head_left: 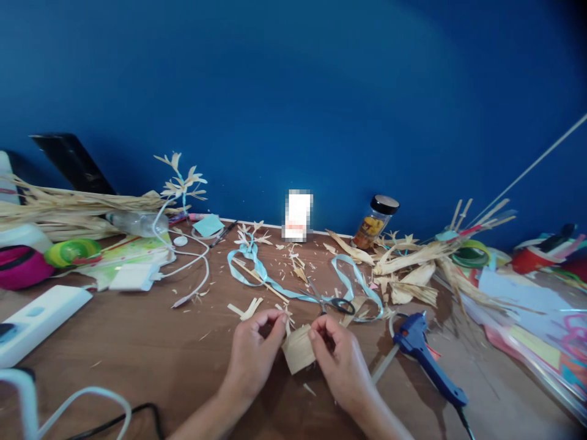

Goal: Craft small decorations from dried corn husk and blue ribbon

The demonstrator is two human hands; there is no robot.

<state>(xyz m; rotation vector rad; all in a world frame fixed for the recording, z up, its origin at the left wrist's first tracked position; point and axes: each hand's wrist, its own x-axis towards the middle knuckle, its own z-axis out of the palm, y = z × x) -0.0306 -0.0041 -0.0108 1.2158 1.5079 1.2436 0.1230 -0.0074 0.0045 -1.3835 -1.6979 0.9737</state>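
Observation:
Between my hands is a pale, straw-coloured piece of dried husk (298,351), roughly square, with a narrow strip splitting off at its upper left. My left hand (257,342) pinches that narrow strip between thumb and forefinger. At the piece's right edge, my right hand (340,354) grips it the same way. Just beyond my fingers lie scissors (342,304) with dark handles, resting against a light blue ribbon (275,286) that loops across the table. A few cut husk strips (247,309) lie beside my left hand.
A blue glue gun (428,354) lies to the right, its cord trailing toward me. Dried husks (408,269) and a black-lidded jar (376,220) stand behind it. On the left are a white power strip (43,327), a charger (134,277) and cables. Husk scraps litter the brown table (183,348).

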